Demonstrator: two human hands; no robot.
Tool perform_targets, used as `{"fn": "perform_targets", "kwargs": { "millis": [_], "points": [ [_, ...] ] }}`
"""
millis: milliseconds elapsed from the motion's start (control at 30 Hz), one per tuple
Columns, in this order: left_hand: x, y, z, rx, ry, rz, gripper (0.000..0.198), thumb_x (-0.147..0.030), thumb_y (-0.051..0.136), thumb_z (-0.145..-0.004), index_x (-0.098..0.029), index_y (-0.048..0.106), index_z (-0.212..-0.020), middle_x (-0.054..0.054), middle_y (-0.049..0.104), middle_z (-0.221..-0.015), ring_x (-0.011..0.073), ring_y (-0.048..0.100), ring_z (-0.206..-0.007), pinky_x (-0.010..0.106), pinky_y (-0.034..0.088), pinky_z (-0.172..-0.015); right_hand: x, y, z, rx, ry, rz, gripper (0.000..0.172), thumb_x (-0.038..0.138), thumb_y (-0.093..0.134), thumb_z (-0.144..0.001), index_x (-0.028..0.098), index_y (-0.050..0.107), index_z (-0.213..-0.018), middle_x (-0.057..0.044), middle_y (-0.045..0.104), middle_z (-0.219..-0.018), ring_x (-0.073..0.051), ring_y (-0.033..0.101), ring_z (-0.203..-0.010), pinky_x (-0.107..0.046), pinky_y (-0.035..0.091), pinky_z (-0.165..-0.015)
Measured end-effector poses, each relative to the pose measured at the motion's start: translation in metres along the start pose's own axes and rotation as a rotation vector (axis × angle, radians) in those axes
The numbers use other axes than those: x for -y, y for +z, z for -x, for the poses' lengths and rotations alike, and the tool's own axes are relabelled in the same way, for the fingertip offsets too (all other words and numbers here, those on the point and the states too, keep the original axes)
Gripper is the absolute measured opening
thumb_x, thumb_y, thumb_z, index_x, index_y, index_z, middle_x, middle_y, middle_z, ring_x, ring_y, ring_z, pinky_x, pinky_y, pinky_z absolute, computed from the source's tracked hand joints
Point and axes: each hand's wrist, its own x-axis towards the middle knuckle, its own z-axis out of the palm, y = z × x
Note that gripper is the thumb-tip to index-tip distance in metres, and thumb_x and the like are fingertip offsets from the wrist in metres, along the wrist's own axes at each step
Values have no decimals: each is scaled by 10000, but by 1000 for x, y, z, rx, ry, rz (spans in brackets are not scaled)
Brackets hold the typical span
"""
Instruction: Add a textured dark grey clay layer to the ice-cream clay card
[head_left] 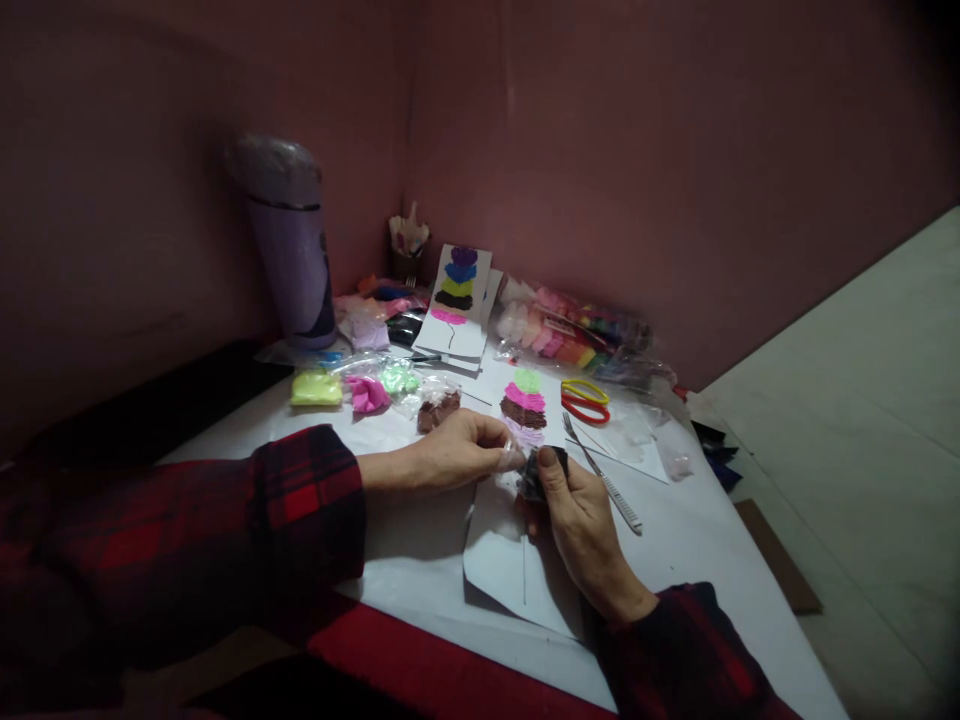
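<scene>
1. Head view: two bare hands in red-and-black checked sleeves meet just below and right of the frame's centre, over a white-covered desk [720, 570].
2. Right hand [589, 535], lower right of centre: its fingers are clamped on a black clay packet [533, 482], thumb on top.
3. Left hand [461, 450], at centre: its fingertips are together, pinching the clear plastic wrapper [511, 457] at the packet's left side.
4. Beneath the hands, a white sheet [491, 560] reaches toward the bottom of the frame, marked with a thin dark line.
5. Just above the hands, textured clay bands [523, 398] are stacked on white paper: light green, bright pink, brown and lilac.
6. Right of these bands lie scissors [592, 401] with yellow and red handles, and a fork [611, 490] slanting down to the right.
7. Left of centre, a row holds yellow clay [316, 389], pink clay [367, 394], mint-green clay [397, 377] and brown clay [438, 411].
8. Behind, at upper centre, a white card [427, 335] shows purple, blue, lime, black and pink bands; bagged coloured packs [559, 325] lie to its right.
9. Upper left, a tall purple tumbler [289, 255] stands against a dim pink wall [637, 150].
</scene>
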Motion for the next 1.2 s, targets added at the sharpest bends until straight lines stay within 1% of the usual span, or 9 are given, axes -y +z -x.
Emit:
{"fn": "perform_targets", "kwargs": {
  "millis": [167,300,467,633,833,933,1200],
  "points": [
    [-5,1,2,-12,-13,-40,393,-453,745,-667,-132,532,-589,-54,435,-503,66,356,-499,208,244,-480,4,1,1,-6,39,-36,493,634,488,-878,210,476,-628,35,506,-443,-108,464,-346,-240,362,-360],
    [-8,2,3,-6,-19,-42,390,-447,741,-668,-131,529,-582,-55,430,-500,63,352,-499,204,243,-479,5,2,1,-4,35,-29,490,627,487,-882,213,469,-619,35,499,-437,-108,459,-355,-238,358,-362],
    [-4,1,2,2,-28,-42,403,-465,741,-655,-130,527,-587,-53,431,-510,65,351,-505,205,243,-482,1,1,0,12,-14,45,480,578,466,-917,213,468,-605,37,485,-437,-110,453,-376,-243,356,-383],
    [3,0,-1,12,-11,-31,351,-421,715,-680,-131,531,-609,-45,455,-542,72,370,-531,215,277,-518,-4,0,-1,13,-52,138,454,524,466,-937,209,474,-610,37,490,-462,-107,434,-423,-242,336,-414],
    [7,-1,-3,15,-8,-49,299,-375,690,-694,-136,527,-616,-47,444,-550,77,367,-536,219,283,-525,-3,0,-1,16,-66,145,457,504,464,-942,203,485,-599,34,486,-470,-110,429,-452,-244,331,-440],
    [8,-1,-3,37,-2,-36,299,-373,682,-704,-139,520,-614,-49,443,-546,76,361,-534,222,286,-528,-3,-1,-1,20,-72,141,454,508,466,-941,206,479,-602,33,486,-477,-111,428,-453,-246,329,-440],
    [6,0,-2,30,-7,-80,267,-344,647,-720,-146,503,-612,-48,428,-554,79,346,-541,231,245,-525,-3,0,-1,19,-73,154,437,493,462,-945,211,462,-610,38,469,-483,-110,420,-453,-250,336,-445]
  ]
}}
